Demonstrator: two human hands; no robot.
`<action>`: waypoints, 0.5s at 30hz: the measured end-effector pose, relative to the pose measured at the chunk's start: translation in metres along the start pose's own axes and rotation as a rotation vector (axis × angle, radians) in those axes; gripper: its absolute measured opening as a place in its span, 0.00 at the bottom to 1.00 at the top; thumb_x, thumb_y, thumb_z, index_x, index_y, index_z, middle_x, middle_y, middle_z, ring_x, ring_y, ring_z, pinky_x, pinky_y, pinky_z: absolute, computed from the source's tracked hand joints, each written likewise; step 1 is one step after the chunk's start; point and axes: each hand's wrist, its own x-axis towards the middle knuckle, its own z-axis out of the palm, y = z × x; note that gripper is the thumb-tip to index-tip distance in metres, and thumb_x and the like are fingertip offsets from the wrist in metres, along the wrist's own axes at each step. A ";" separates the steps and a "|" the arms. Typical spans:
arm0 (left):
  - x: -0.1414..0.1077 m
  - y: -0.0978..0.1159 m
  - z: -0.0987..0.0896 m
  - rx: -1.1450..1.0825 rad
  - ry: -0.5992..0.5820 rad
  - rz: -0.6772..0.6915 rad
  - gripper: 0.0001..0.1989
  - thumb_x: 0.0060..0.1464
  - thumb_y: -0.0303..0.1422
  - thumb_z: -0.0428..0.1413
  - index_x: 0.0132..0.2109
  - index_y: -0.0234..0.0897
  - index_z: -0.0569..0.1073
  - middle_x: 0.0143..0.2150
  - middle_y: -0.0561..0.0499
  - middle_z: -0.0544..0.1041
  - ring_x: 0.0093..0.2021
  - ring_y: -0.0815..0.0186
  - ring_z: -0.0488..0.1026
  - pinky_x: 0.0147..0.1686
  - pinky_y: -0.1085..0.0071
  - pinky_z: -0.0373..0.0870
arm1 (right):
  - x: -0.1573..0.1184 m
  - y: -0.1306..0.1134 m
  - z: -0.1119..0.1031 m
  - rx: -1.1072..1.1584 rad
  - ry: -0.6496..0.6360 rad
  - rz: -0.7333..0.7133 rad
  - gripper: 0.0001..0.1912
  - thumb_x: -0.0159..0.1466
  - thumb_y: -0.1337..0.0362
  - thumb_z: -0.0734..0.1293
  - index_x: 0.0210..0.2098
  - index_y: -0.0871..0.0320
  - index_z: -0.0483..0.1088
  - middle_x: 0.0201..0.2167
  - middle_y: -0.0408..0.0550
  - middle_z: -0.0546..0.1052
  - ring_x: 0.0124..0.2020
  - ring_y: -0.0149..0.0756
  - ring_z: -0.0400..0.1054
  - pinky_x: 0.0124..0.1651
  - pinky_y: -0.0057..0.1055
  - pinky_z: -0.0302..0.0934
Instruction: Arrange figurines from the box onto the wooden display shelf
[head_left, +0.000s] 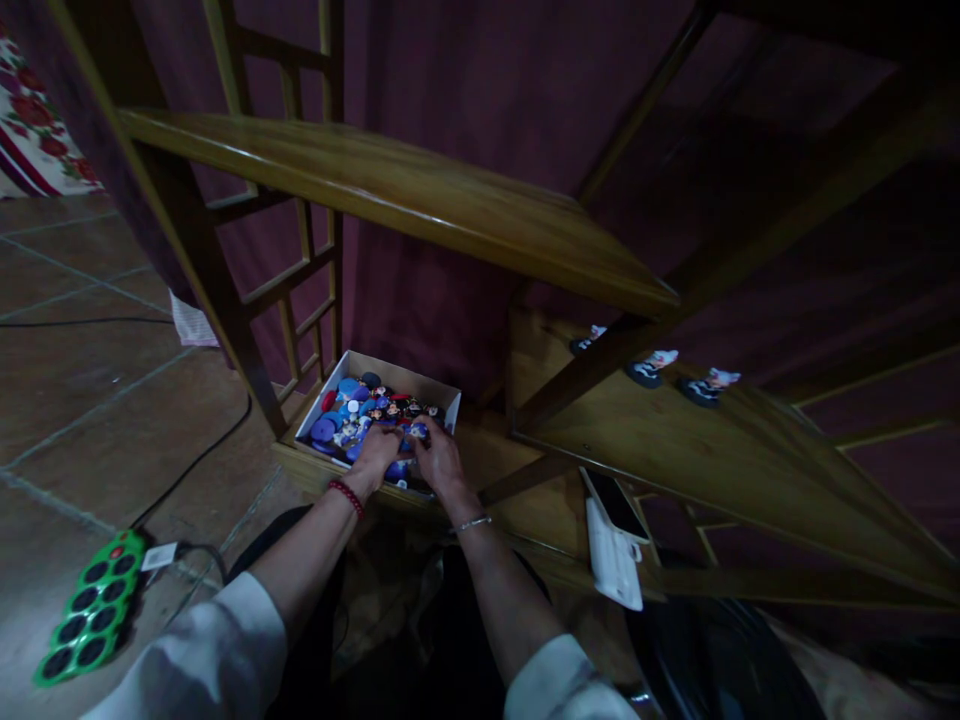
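An open cardboard box [453, 402] with white sides stands on the low wooden shelf, filled with small figurines [394, 407] and round blue, purple and red pieces [325, 429]. Both my hands reach into its near side. My left hand [379, 450], with a red bead bracelet at the wrist, is curled over the contents; its fingertips and anything in them are hidden. Close beside it, my right hand [441, 460] has its fingers closed around a small blue-headed figurine [418, 431].
Three small figurines [649, 368] on dark bases stand along the raised shelf [600, 420] at right. A wooden board [390, 190] crosses above the box. A phone [616, 503] and a white case [611, 555] lie lower right. A green power strip [94, 610] is on the tiled floor.
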 end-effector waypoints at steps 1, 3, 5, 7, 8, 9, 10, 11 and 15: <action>0.002 -0.001 0.000 0.005 0.008 0.002 0.07 0.44 0.21 0.50 0.22 0.33 0.68 0.24 0.48 0.73 0.27 0.68 0.71 0.30 0.71 0.71 | 0.000 -0.001 0.001 -0.014 0.005 0.005 0.12 0.57 0.65 0.61 0.41 0.53 0.66 0.32 0.43 0.73 0.32 0.34 0.67 0.37 0.28 0.60; 0.005 -0.004 -0.001 0.022 0.043 0.013 0.07 0.44 0.22 0.50 0.22 0.33 0.69 0.24 0.48 0.73 0.28 0.68 0.71 0.29 0.72 0.71 | 0.000 -0.002 0.002 -0.029 0.016 0.015 0.11 0.57 0.65 0.61 0.40 0.53 0.66 0.32 0.44 0.73 0.33 0.34 0.67 0.37 0.27 0.60; 0.009 -0.008 -0.002 0.058 0.073 0.030 0.06 0.43 0.22 0.51 0.22 0.33 0.70 0.25 0.48 0.74 0.28 0.67 0.71 0.29 0.73 0.71 | 0.001 -0.002 0.004 -0.023 0.028 0.038 0.11 0.57 0.65 0.61 0.40 0.53 0.66 0.33 0.44 0.73 0.34 0.34 0.68 0.38 0.27 0.60; 0.013 -0.010 -0.002 0.109 0.076 0.052 0.06 0.43 0.24 0.51 0.23 0.33 0.71 0.25 0.48 0.74 0.29 0.67 0.71 0.29 0.73 0.70 | 0.002 -0.002 0.005 -0.005 0.041 0.064 0.11 0.57 0.65 0.62 0.40 0.54 0.66 0.34 0.44 0.74 0.35 0.34 0.68 0.39 0.27 0.59; 0.014 -0.011 -0.003 0.137 0.073 0.062 0.07 0.44 0.24 0.51 0.22 0.33 0.71 0.25 0.47 0.75 0.29 0.67 0.72 0.29 0.74 0.70 | 0.002 -0.002 0.005 0.006 0.046 0.075 0.11 0.57 0.64 0.62 0.40 0.54 0.66 0.35 0.44 0.74 0.36 0.34 0.68 0.40 0.27 0.59; 0.015 -0.012 -0.003 0.164 0.069 0.070 0.07 0.44 0.25 0.51 0.22 0.34 0.71 0.25 0.47 0.75 0.28 0.67 0.72 0.29 0.74 0.70 | 0.003 -0.002 0.006 0.015 0.050 0.087 0.11 0.57 0.64 0.62 0.40 0.54 0.66 0.35 0.44 0.74 0.36 0.33 0.68 0.40 0.27 0.59; 0.015 -0.012 -0.003 0.189 0.067 0.079 0.08 0.45 0.25 0.50 0.23 0.34 0.72 0.25 0.47 0.75 0.28 0.67 0.72 0.29 0.74 0.70 | 0.003 -0.002 0.007 0.019 0.052 0.097 0.10 0.57 0.64 0.62 0.39 0.54 0.66 0.35 0.44 0.74 0.36 0.33 0.68 0.40 0.27 0.59; 0.015 -0.012 -0.003 0.213 0.068 0.090 0.08 0.45 0.25 0.50 0.23 0.34 0.72 0.25 0.47 0.76 0.28 0.67 0.72 0.28 0.74 0.69 | 0.004 -0.002 0.008 0.022 0.053 0.108 0.10 0.57 0.64 0.62 0.39 0.54 0.66 0.34 0.44 0.74 0.36 0.33 0.68 0.40 0.27 0.59; 0.012 -0.009 -0.002 0.320 0.058 0.123 0.11 0.46 0.24 0.48 0.23 0.35 0.74 0.24 0.48 0.76 0.25 0.68 0.71 0.27 0.75 0.68 | 0.005 -0.001 0.012 0.028 0.076 0.136 0.10 0.56 0.64 0.62 0.39 0.54 0.67 0.34 0.45 0.73 0.35 0.34 0.68 0.39 0.28 0.59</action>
